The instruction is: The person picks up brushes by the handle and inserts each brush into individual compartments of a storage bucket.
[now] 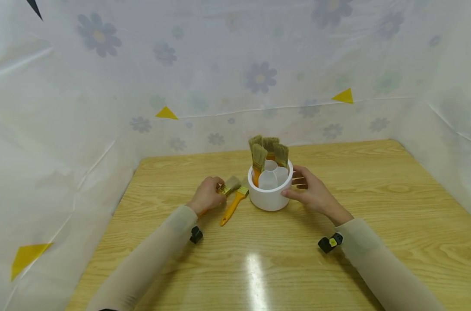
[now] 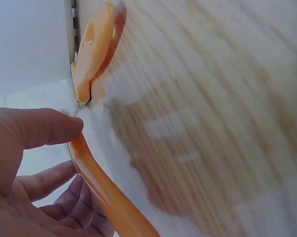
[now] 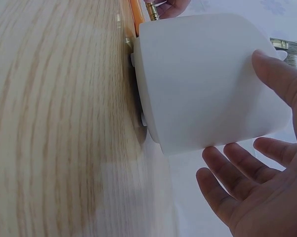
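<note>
My left hand (image 1: 210, 194) pinches a paintbrush (image 2: 106, 190) near the base of its orange handle, thumb on one side and fingers on the other. Its bristles point toward the holder in the head view. Just right of it, a second paintbrush (image 1: 232, 209) lies on the table, its bristle end close by the holder. The round white divided holder (image 1: 269, 201) has several paintbrushes standing in it, bristles up. Against its right side, my right hand (image 1: 311, 192) rests with thumb and fingers spread and fairly straight, fingertips at the outer wall (image 3: 207, 84).
The wood-grain table (image 1: 274, 268) runs back to a pale flowered sheet (image 1: 219, 77), which also hangs at both sides. Yellow triangles (image 1: 166, 113) mark the sheet. Small dark wrist cameras (image 1: 330, 242) sit below both wrists.
</note>
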`<state>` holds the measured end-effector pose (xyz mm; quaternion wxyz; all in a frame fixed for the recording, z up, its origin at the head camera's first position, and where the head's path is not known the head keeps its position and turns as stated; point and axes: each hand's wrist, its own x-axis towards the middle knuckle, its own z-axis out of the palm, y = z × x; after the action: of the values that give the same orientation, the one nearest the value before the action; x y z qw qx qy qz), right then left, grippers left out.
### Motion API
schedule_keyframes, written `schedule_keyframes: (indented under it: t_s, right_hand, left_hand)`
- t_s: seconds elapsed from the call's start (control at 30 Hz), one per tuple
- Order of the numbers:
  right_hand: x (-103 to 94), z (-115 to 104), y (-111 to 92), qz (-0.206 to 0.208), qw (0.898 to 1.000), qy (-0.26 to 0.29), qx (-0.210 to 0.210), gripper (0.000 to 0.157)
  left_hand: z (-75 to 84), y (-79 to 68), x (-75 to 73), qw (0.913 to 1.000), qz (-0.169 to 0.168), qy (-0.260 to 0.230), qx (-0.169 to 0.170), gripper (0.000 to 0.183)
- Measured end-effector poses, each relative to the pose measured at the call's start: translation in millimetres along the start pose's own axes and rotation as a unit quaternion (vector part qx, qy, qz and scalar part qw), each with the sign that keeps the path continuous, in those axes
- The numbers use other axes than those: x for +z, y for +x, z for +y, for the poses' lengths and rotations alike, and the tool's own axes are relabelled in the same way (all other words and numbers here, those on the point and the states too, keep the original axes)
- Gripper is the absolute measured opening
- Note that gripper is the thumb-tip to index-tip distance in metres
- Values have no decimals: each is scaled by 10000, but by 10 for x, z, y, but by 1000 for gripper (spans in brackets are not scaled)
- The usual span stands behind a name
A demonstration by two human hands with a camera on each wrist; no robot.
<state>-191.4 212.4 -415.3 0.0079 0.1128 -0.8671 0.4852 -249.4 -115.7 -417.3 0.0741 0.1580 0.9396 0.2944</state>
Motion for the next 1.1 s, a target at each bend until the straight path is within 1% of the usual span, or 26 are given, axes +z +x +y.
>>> schedule_keyframes:
  t_s: [0.23,0.5,0.8,1.0,1.1]
  right_hand:
    - [-2,-8,10,-45,10000,-6,59,83]
    - [-11,-19,1,-74,9999,65,70,84]
    - [18,-3,11,-21,9999,118,-18,85]
    - [23,-24,9,-8,9999,112,-30,86]
    - [24,-37,6,-7,9999,114,-42,86]
  left_hand:
    - [9,0,-2,9999,56,119,26,49]
    - [38,-35,-1,9998,168,-107,70,49]
    - [59,-141,-21,9987,415,-206,209,46]
    - [75,-217,-37,9974,580,-375,229,46]
    - [85,-246,-54,9965,649,-429,297,46]
